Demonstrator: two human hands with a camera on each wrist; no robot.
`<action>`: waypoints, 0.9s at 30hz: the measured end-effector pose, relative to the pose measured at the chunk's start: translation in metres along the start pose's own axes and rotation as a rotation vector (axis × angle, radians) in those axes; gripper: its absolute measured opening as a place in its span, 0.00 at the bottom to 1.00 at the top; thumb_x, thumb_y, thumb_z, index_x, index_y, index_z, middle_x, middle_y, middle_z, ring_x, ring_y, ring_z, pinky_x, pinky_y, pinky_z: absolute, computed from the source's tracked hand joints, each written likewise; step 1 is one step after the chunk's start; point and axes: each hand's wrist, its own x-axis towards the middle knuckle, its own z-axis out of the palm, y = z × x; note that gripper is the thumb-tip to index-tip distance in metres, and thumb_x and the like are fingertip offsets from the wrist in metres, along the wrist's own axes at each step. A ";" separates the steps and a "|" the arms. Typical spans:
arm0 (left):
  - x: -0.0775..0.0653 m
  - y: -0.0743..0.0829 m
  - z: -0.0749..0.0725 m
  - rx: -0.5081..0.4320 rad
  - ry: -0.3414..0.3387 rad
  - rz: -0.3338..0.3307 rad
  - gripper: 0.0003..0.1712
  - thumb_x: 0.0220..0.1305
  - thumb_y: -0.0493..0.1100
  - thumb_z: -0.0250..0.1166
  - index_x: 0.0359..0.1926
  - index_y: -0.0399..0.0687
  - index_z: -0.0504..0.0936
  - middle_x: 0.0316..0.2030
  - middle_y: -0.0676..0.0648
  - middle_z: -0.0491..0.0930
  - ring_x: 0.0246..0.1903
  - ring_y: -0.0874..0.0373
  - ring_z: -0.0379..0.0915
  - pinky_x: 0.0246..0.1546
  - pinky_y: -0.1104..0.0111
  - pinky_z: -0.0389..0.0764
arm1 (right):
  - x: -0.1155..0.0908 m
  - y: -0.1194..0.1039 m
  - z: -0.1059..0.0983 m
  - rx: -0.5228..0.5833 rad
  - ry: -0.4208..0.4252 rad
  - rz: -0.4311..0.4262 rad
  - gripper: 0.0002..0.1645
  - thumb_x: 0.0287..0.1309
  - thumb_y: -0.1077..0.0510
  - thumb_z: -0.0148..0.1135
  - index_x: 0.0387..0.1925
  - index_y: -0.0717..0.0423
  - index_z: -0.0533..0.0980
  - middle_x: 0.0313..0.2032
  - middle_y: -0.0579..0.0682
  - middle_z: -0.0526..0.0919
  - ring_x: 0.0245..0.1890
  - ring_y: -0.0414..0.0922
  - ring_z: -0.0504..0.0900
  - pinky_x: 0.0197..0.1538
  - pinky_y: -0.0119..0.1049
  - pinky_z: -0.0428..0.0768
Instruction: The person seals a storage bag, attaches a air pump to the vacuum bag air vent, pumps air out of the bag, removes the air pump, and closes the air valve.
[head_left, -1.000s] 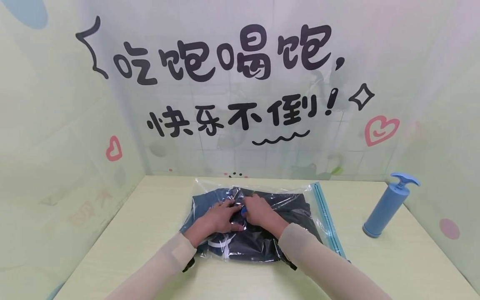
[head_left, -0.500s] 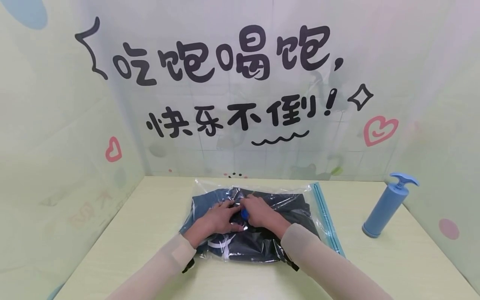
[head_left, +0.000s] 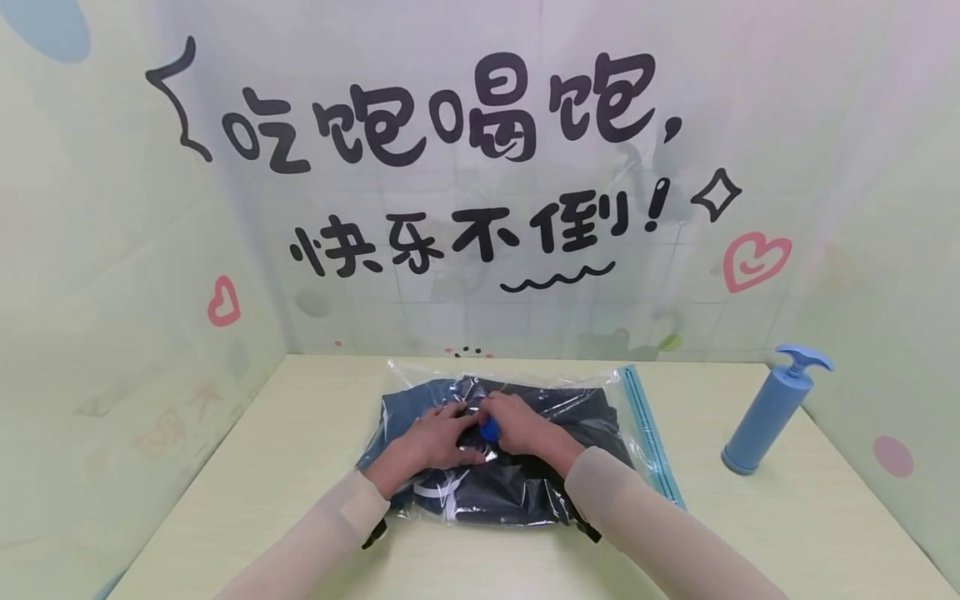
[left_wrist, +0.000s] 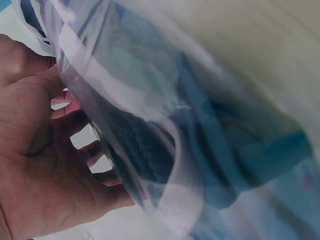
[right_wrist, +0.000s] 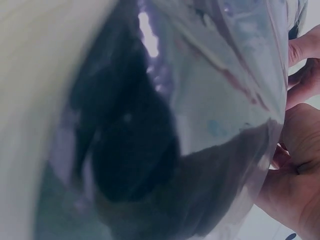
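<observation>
The clear bag (head_left: 654,442) of dark clothes (head_left: 581,408) lies on the worktop (head_left: 277,442), the left hand (head_left: 441,438) resting on it with fingers spread, the right hand (head_left: 519,425) pinching its blue cap (head_left: 490,430) with curled fingers.

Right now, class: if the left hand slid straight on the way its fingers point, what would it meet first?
The left hand would probably meet the right hand first, the blue cap lying close beside that line; the head view leaves the gap between hands unclear.
</observation>
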 end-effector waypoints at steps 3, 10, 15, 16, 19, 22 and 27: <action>0.000 0.000 0.000 0.002 0.001 0.002 0.42 0.65 0.63 0.69 0.74 0.50 0.71 0.74 0.38 0.58 0.69 0.29 0.54 0.62 0.35 0.61 | -0.001 0.000 -0.001 0.045 0.003 0.006 0.21 0.45 0.76 0.72 0.40 0.56 0.79 0.43 0.53 0.78 0.46 0.56 0.78 0.56 0.49 0.76; -0.001 0.000 -0.001 -0.002 -0.007 -0.004 0.43 0.65 0.63 0.69 0.74 0.49 0.70 0.74 0.39 0.57 0.70 0.30 0.53 0.62 0.35 0.61 | -0.002 0.000 -0.008 0.244 0.035 0.027 0.15 0.47 0.76 0.68 0.37 0.61 0.80 0.39 0.54 0.79 0.43 0.54 0.77 0.51 0.47 0.78; -0.002 0.001 -0.002 0.009 -0.005 -0.003 0.43 0.65 0.63 0.68 0.74 0.48 0.70 0.74 0.39 0.58 0.70 0.31 0.53 0.62 0.35 0.61 | -0.002 -0.002 -0.006 0.239 0.150 0.170 0.15 0.59 0.58 0.73 0.40 0.64 0.78 0.36 0.54 0.79 0.40 0.52 0.76 0.47 0.47 0.77; -0.002 0.002 -0.003 0.011 -0.006 -0.004 0.43 0.65 0.63 0.68 0.74 0.49 0.70 0.74 0.39 0.58 0.70 0.31 0.53 0.63 0.35 0.61 | -0.002 -0.002 -0.005 0.223 0.162 0.208 0.17 0.60 0.54 0.73 0.39 0.63 0.77 0.34 0.53 0.78 0.38 0.52 0.75 0.44 0.46 0.76; -0.002 0.002 -0.003 0.013 -0.008 -0.007 0.42 0.65 0.63 0.68 0.73 0.49 0.70 0.74 0.39 0.58 0.70 0.31 0.53 0.63 0.36 0.61 | -0.002 -0.005 -0.002 0.200 0.168 0.305 0.23 0.61 0.47 0.73 0.35 0.62 0.74 0.29 0.51 0.73 0.32 0.50 0.72 0.38 0.45 0.73; -0.001 0.001 -0.003 0.016 -0.009 -0.008 0.43 0.65 0.63 0.68 0.74 0.49 0.70 0.74 0.39 0.58 0.70 0.31 0.53 0.63 0.36 0.61 | -0.002 -0.007 -0.001 0.192 0.149 0.367 0.23 0.62 0.46 0.72 0.35 0.60 0.73 0.28 0.50 0.70 0.31 0.49 0.70 0.36 0.45 0.71; -0.001 0.000 -0.002 0.022 -0.011 0.001 0.43 0.65 0.64 0.68 0.74 0.49 0.69 0.74 0.39 0.58 0.69 0.30 0.54 0.62 0.35 0.61 | 0.000 -0.008 0.001 0.145 0.135 0.368 0.21 0.61 0.48 0.74 0.31 0.57 0.73 0.26 0.48 0.71 0.30 0.48 0.70 0.35 0.44 0.73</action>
